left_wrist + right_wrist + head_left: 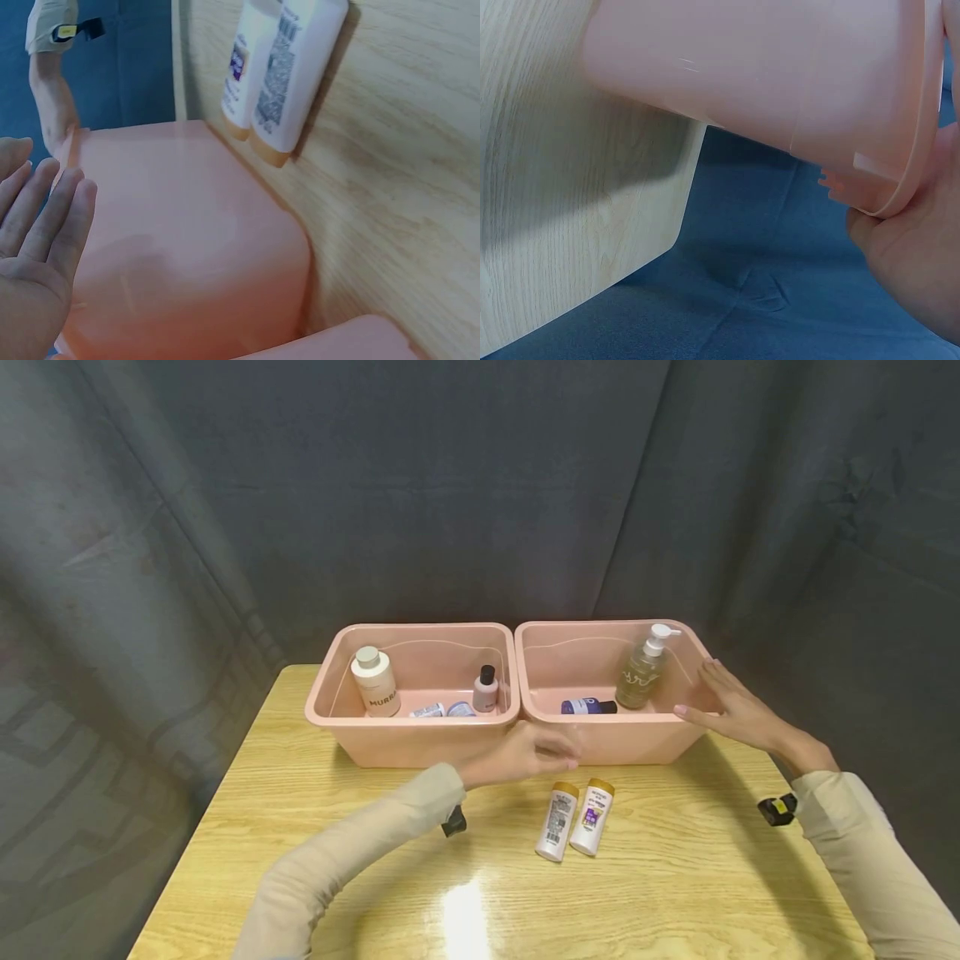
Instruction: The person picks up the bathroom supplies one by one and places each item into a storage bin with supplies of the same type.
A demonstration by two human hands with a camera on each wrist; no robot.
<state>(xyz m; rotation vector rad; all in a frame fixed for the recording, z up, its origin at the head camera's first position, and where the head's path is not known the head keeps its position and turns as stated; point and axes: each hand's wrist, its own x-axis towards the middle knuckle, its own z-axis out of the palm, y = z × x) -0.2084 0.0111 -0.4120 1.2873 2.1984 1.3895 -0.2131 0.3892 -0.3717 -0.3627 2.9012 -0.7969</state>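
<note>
Grey curtain backs my wooden desk [300,860]. My right hand [738,710] lies flat on the right pink bin's [637,743] rim, steadying it; my left hand [525,753], fingers straight, holds nothing, two white bottles [573,818] just beneath it.

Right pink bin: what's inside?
Right pink bin holds an upright pump bottle and a dark bottle lying down. The near wall hides the floor's front strip.

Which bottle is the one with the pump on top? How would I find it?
Look at the two pink bins on the wooden table and pick the right bin, by the right hand. The pump bottle stands upright at its back. It is the only one with a white pump and see-through brownish liquid; the dark bottle beside it lies flat.
</note>
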